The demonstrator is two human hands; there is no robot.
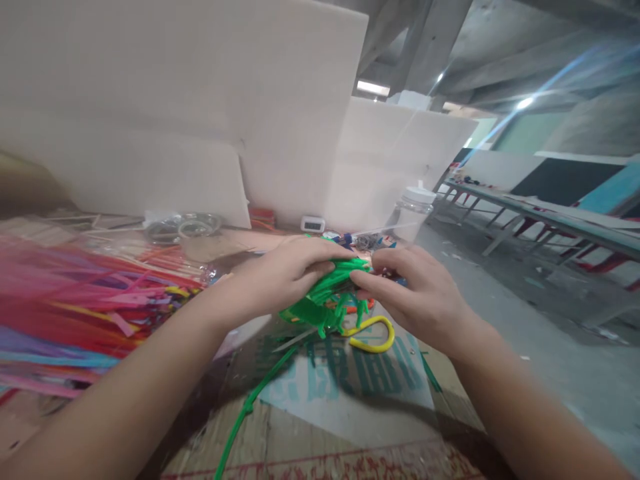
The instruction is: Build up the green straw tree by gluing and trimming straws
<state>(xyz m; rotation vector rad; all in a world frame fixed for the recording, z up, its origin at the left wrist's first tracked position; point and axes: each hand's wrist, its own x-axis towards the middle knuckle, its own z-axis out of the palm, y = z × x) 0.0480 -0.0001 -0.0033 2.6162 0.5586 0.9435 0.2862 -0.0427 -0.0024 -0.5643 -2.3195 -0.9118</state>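
A bundle of bright green pipe cleaners (323, 310), several of them bent or looped, is held up above the work surface. My left hand (295, 263) closes over its top left, fingertips pressed into the green strands. From the other side, my right hand (413, 283) pinches the bundle's right end between thumb and fingers. Scissors with a yellow handle (383, 347) lie just below the bundle, partly covered by it. A long single green pipe cleaner (247, 407) trails across the table toward me.
Many pink, red and blue pipe cleaners (90, 300) spread over the left side, blurred. A printed sheet (350, 413) lies under the scissors. Farther back are a small digital clock (313, 224) and a lidded clear bottle (413, 212). White boards (290, 113) stand behind; a long table (540, 213) is at right.
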